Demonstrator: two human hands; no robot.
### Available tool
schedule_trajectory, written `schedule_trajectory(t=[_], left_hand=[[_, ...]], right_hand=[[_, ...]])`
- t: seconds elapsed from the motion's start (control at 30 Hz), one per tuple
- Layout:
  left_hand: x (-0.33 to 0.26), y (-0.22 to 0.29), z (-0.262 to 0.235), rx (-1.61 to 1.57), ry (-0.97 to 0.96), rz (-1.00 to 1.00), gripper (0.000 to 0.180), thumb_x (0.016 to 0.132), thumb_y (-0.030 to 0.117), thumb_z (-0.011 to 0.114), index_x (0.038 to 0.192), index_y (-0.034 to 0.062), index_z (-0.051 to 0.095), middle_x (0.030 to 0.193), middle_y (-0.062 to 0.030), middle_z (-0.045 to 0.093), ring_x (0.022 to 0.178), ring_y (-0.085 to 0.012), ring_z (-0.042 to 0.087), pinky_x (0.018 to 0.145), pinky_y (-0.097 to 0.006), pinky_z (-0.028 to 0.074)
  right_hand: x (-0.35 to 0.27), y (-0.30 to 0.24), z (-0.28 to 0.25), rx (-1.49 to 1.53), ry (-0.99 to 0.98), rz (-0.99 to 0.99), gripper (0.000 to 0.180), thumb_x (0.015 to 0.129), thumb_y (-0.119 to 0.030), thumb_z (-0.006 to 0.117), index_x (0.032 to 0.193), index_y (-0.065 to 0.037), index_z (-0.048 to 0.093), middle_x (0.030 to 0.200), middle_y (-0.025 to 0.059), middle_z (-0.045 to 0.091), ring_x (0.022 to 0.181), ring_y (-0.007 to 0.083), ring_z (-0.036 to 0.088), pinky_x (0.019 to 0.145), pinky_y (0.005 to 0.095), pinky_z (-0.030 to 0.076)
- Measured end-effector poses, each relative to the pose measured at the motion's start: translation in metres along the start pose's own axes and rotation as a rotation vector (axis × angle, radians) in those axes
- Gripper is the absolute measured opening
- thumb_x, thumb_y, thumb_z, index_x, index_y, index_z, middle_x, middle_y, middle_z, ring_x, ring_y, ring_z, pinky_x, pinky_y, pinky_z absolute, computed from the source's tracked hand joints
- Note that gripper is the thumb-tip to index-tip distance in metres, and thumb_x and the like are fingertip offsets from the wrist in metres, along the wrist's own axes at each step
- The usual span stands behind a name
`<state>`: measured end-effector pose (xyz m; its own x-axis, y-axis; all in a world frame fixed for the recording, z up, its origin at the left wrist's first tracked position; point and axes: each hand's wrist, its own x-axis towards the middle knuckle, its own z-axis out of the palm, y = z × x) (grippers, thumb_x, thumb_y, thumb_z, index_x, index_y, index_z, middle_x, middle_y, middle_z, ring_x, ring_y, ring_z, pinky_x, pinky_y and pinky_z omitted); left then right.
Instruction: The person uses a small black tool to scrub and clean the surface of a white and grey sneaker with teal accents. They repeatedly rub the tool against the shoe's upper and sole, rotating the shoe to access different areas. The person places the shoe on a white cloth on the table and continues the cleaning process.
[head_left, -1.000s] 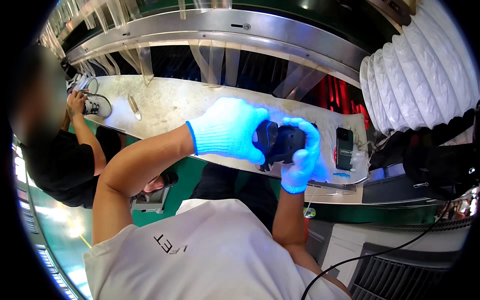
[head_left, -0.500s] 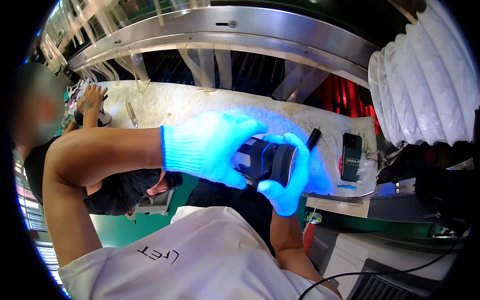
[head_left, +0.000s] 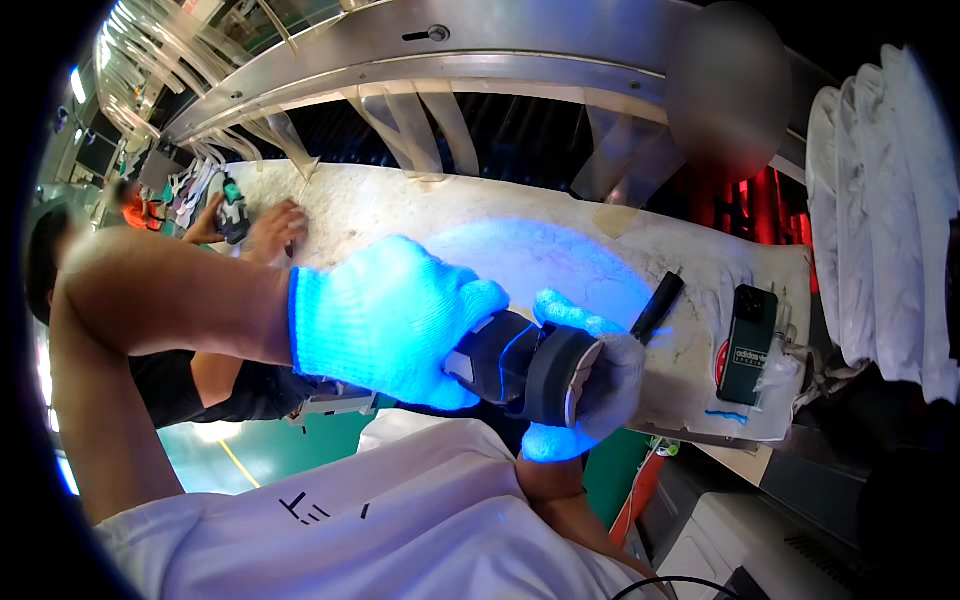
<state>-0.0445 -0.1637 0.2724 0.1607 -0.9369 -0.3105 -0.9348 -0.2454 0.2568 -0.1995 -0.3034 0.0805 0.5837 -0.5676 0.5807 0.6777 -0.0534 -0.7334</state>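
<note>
A dark shoe (head_left: 507, 362) with a grey patch and a thick dark sole is held in front of my chest, over the near edge of the bench. My left hand (head_left: 385, 325), in a white knit glove glowing blue under the light, grips its left end. Gloved too, my right hand (head_left: 610, 385) is wrapped round the sole end, its fingers partly hidden behind the shoe. A thin bright blue line runs across the shoe's side. Just beyond my right hand, a black stick-shaped tool (head_left: 658, 308) lies on the bench.
The stained pale bench cover (head_left: 370, 215) carries a blue light patch. A dark green phone (head_left: 748, 345) lies at right, near clear plastic (head_left: 780, 375). Behind runs a metal machine frame (head_left: 330, 80) with hanging strips and a red glow. At left, a co-worker's hands (head_left: 275, 232) work beside another shoe (head_left: 234, 215).
My view has shifted and tilted. The shoe has turned slightly, showing more of its sole, with both my hands still on it. The co-worker's hands have moved over the bench.
</note>
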Motion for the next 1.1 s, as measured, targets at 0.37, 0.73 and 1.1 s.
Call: schedule_trajectory(t=[0.37, 0.73, 1.1], left_hand=[[0.012, -0.002, -0.008, 0.027, -0.051, 0.070, 0.059, 0.081, 0.047, 0.093, 0.117, 0.0062, 0.070, 0.096, -0.0132, 0.078, 0.079, -0.0381, 0.079, 0.069, -0.048, 0.065], [0.033, 0.024, 0.000, 0.039, -0.020, 0.209, 0.051, 0.081, 0.040, 0.087, 0.108, -0.0001, 0.072, 0.093, -0.0197, 0.077, 0.081, -0.0408, 0.078, 0.073, -0.050, 0.065], [0.035, 0.043, -0.008, 0.013, -0.053, 0.237, 0.034, 0.081, 0.018, 0.089, 0.111, 0.0033, 0.083, 0.098, -0.0188, 0.081, 0.088, -0.0370, 0.080, 0.081, -0.045, 0.066]], right_hand=[[0.002, 0.000, 0.008, 0.145, -0.037, 0.019, 0.113, 0.071, -0.045, 0.106, 0.160, -0.003, 0.048, 0.146, 0.0280, 0.066, 0.135, 0.0406, 0.068, 0.118, 0.0547, 0.053], [-0.004, -0.056, 0.004, -0.207, 0.072, 0.210, 0.111, 0.102, -0.085, 0.054, 0.167, 0.004, 0.041, 0.152, 0.0242, 0.062, 0.141, 0.0346, 0.062, 0.120, 0.0492, 0.050], [-0.024, -0.045, 0.011, -0.137, 0.238, 0.071, 0.082, 0.114, -0.056, 0.048, 0.170, 0.003, 0.039, 0.167, 0.0234, 0.053, 0.151, 0.0366, 0.055, 0.127, 0.0530, 0.043]])
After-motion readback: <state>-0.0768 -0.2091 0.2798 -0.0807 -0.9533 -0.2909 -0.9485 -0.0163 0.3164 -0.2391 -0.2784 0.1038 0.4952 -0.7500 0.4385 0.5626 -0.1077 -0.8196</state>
